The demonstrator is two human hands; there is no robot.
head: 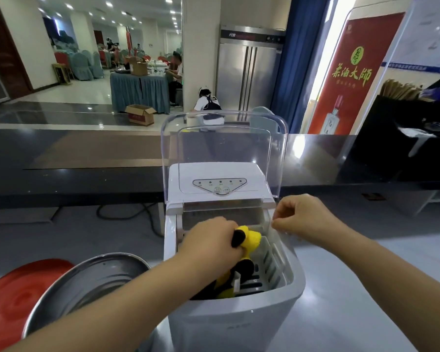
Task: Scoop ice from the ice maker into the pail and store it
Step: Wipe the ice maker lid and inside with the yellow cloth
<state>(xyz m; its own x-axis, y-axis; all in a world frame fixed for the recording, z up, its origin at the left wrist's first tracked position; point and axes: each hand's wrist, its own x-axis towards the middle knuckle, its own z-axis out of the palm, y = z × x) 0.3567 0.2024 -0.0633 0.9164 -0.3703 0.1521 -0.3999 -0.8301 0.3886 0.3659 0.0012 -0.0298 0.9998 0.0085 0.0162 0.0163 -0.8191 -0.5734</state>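
A white ice maker stands in front of me with its clear lid raised upright. Inside is a white slotted basket; I see no ice in it. My left hand reaches over the opening and grips a yellow and black knitted item that hangs down into the basket. My right hand rests at the right rim of the opening with fingers curled; I cannot tell whether it pinches anything. A steel pail sits tilted at the lower left, partly behind my left forearm.
A red lid or tray lies left of the pail. A dark raised counter ledge runs behind the ice maker, with a black cable below it. A black stand with wooden sticks is far right. People sit in the hall beyond.
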